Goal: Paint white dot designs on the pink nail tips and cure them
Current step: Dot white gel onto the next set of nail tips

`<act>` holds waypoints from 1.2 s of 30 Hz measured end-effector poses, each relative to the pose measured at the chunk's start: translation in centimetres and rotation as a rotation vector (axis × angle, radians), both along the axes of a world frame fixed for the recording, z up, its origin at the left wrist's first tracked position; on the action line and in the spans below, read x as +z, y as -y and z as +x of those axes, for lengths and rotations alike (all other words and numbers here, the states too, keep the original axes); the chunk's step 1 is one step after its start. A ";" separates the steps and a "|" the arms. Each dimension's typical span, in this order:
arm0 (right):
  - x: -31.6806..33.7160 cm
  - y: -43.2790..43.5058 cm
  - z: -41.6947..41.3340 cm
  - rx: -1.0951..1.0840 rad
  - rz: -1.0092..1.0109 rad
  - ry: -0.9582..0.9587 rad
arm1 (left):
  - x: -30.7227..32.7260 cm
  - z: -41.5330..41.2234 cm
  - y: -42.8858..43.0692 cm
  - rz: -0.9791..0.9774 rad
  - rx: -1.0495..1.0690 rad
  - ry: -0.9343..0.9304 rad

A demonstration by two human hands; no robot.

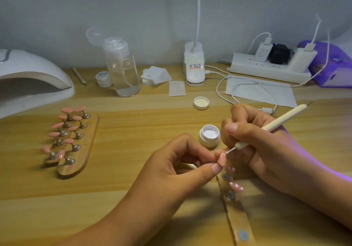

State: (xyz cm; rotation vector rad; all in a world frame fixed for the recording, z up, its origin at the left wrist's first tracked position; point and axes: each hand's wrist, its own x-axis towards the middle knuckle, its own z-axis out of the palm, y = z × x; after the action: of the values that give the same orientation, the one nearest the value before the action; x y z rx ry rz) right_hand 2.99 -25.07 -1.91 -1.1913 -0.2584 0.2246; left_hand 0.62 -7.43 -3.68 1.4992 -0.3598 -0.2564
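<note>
My left hand (177, 166) pinches a pink nail tip (222, 159) between thumb and fingers, above a clear holder strip (236, 215). My right hand (257, 142) grips a white dotting pen (274, 126) whose ball tip touches that nail's upper end. Below on the strip stand two pink tips with white dots (236, 186). An open white jar of white gel (209, 135) sits just behind the hands, its lid (201, 102) farther back. At left, two clear strips (76, 140) carry several plain pink tips. The white curing lamp (28, 78) stands at far left.
At the back stand a clear pump bottle (122, 68), a small closed jar (103, 78), cotton pads (156, 75), a desk lamp base (194, 64), a power strip (270, 64) with cables, a paper sheet (266, 91) and a purple tissue pack (331, 64).
</note>
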 end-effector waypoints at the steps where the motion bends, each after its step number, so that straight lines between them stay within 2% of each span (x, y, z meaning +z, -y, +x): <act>1: 0.0 0.0 0.0 -0.001 -0.002 0.000 | 0.0 0.0 0.0 -0.003 -0.002 0.001; 36: 0.1 0.0 0.0 0.014 -0.043 -0.012 | 0.0 -0.1 -0.1 0.041 0.007 0.000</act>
State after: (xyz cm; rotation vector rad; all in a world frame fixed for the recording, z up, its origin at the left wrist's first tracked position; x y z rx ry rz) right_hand 2.98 -25.11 -1.83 -1.2310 -0.2530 0.2508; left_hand 0.56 -7.37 -3.70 1.5403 -0.3516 -0.2598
